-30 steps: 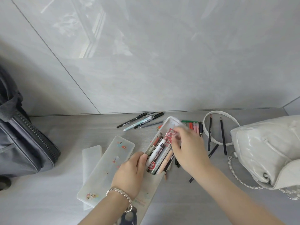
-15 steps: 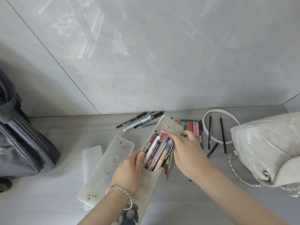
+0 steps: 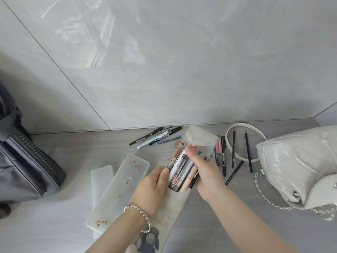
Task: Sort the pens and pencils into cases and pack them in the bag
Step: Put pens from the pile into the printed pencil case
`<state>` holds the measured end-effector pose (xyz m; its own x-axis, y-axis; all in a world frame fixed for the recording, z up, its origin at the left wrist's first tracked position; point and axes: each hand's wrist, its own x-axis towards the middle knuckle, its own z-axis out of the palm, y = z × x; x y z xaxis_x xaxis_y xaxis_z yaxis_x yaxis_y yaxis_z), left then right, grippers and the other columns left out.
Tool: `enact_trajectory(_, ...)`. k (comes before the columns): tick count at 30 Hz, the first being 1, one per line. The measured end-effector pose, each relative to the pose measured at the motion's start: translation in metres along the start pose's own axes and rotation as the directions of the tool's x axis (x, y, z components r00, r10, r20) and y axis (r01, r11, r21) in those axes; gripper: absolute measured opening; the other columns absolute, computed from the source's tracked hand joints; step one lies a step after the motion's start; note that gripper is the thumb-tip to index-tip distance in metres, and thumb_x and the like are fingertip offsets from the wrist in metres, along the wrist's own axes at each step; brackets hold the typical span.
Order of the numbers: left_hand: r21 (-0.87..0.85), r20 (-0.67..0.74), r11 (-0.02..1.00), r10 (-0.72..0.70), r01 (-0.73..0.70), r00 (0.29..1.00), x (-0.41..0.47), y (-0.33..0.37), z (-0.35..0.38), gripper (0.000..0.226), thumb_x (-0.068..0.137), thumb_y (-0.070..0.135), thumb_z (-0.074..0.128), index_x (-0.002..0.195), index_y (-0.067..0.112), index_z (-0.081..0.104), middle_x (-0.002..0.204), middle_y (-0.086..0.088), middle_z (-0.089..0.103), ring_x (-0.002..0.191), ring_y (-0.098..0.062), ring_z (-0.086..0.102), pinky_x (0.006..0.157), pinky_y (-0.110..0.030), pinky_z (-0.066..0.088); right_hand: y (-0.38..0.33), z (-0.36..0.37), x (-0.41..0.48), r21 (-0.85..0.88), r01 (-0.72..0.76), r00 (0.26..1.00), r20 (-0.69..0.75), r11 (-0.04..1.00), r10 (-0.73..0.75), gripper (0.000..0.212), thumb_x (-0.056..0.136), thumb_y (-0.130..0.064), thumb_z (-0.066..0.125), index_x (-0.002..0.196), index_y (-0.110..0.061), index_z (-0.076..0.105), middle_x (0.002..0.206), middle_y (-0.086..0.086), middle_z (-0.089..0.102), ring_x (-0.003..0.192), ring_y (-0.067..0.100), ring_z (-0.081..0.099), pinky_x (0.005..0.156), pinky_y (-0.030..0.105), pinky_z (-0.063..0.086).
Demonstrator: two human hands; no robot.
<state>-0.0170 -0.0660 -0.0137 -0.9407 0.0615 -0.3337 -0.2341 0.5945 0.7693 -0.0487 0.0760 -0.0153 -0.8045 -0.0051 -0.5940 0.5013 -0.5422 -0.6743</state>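
Markers (image 3: 179, 166) stand bunched in the mouth of a clear pencil case (image 3: 179, 205), and that case is what I have both hands on, near the middle of the counter (image 3: 73, 179). My left hand (image 3: 151, 189), a silver bracelet (image 3: 140, 214) at its wrist, grips the case's left edge, with the thumb pressed beside the markers. My right hand (image 3: 206, 172) is curled round the case's right side, its thumb lying across the tops of the markers and its fingers hidden behind. The case's flap (image 3: 198, 137) stands open above them, tilted towards the wall (image 3: 182, 70). Just left of my left hand lies a frosted hard case (image 3: 124, 185) dotted with small stickers, closed and flat, overlapping a second, plainer frosted case (image 3: 102, 176). Loose pens (image 3: 156, 137) lie fanned out near the wall, apart from the cases. More pens (image 3: 221, 154) lie just right of the flap, partly behind it. Two dark pencils (image 3: 233, 148) lie within the loop of the strap (image 3: 237, 127) of a white quilted bag (image 3: 291, 170), and a third, black pencil (image 3: 234, 172) lies slanted near my right wrist. The bag lies on its side at the right, its chain (image 3: 264, 194) trailing on the counter. A dark grey zipped bag (image 3: 27, 152) sits at the far left, well apart from everything else.
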Motion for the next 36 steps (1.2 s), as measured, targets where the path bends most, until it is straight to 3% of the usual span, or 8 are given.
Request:
enact_trajectory(7,0.083,0.051,0.996,0.014,-0.018,0.999,0.0,0.011,-0.007,0.016,0.093,0.045,0.039,0.1,0.044,0.053,0.082,0.01,0.062,0.086,-0.012,0.059,0.069,-0.011,0.04,0.004,0.0,0.002,0.027,0.01,0.977,-0.212,1.0,-0.004,0.034,0.069,-0.009,0.077,0.1,0.0,0.066,0.101,0.018,0.069,0.089,0.031,0.068,0.083,0.046,0.055)
enact_trajectory(11,0.363,0.128,0.93,-0.106,0.053,0.986,-0.01,0.009,-0.011,0.109,0.063,0.068,0.063,0.146,0.033,0.002,0.134,0.009,0.038,0.116,-0.009,0.048,0.095,-0.026,0.04,-0.002,-0.008,0.005,0.103,0.033,0.941,-0.339,0.994,0.004,0.019,0.071,-0.011,0.078,0.082,-0.012,0.062,0.084,0.008,0.066,0.078,0.024,0.066,0.072,0.036,0.054)
enact_trajectory(14,0.621,0.109,0.784,-0.095,0.007,0.989,-0.022,-0.009,-0.013,0.127,0.056,0.071,0.064,0.145,0.027,-0.014,0.137,0.013,0.028,0.126,-0.012,0.038,0.102,-0.029,0.035,-0.012,-0.019,0.011,0.142,0.039,0.909,-0.416,0.989,0.024,0.041,0.068,-0.019,0.08,0.102,-0.002,0.064,0.094,0.02,0.065,0.087,0.036,0.065,0.07,0.04,0.055)
enact_trajectory(19,0.516,-0.02,0.854,-0.064,0.065,0.998,-0.025,-0.03,-0.017,0.093,0.056,0.06,0.066,0.135,0.033,0.024,0.114,0.018,0.039,0.114,-0.014,0.04,0.095,-0.032,0.04,-0.014,-0.022,0.008,0.179,0.064,0.924,-0.383,0.982,0.01,0.043,0.071,-0.025,0.077,0.105,-0.002,0.063,0.104,0.02,0.064,0.089,0.04,0.063,0.046,0.028,0.051)
enact_trajectory(24,0.355,-0.064,0.933,0.083,-0.056,0.994,-0.017,-0.027,-0.009,0.09,0.042,0.057,0.058,0.124,0.022,0.045,0.092,0.019,0.042,0.083,-0.006,0.037,0.092,-0.021,0.03,-0.006,-0.021,0.0,0.197,0.026,0.969,-0.246,0.98,0.023,0.009,0.077,-0.013,0.07,0.084,-0.018,0.068,0.091,0.002,0.072,0.089,0.022,0.065,0.083,0.038,0.05)
enact_trajectory(29,0.319,-0.15,0.946,0.117,-0.064,0.982,-0.017,-0.019,0.001,0.096,0.054,0.039,0.081,0.137,0.02,0.037,0.107,0.017,0.037,0.098,-0.011,0.03,0.09,-0.019,0.027,-0.003,-0.016,-0.011,0.132,0.047,0.991,-0.129,0.99,-0.03,0.032,0.076,-0.012,0.069,0.107,-0.015,0.065,0.109,0.008,0.069,0.101,0.023,0.063,0.087,0.039,0.048)
enact_trajectory(33,0.26,-0.175,0.964,0.102,-0.054,0.979,-0.016,-0.019,-0.001,0.096,0.05,0.039,0.082,0.134,0.02,0.041,0.104,0.017,0.039,0.094,-0.011,0.033,0.088,-0.019,0.026,-0.016,-0.022,-0.011,-0.114,0.308,0.949,-0.033,0.944,-0.313,0.061,0.065,-0.02,0.08,0.119,-0.013,0.054,0.113,0.005,0.064,0.1,0.022,0.063,0.059,0.019,0.053)
enact_trajectory(36,0.278,-0.138,0.96,0.065,-0.024,0.988,-0.012,-0.019,-0.008,0.095,0.055,0.037,0.082,0.137,0.024,0.036,0.104,0.016,0.039,0.096,-0.01,0.032,0.085,-0.015,0.024,-0.028,-0.032,-0.01,-0.322,0.502,0.831,-0.077,0.803,-0.551,0.085,0.065,-0.02,0.083,0.134,-0.026,0.034,0.133,-0.006,0.047,0.118,0.001,0.051,0.088,0.013,0.048)
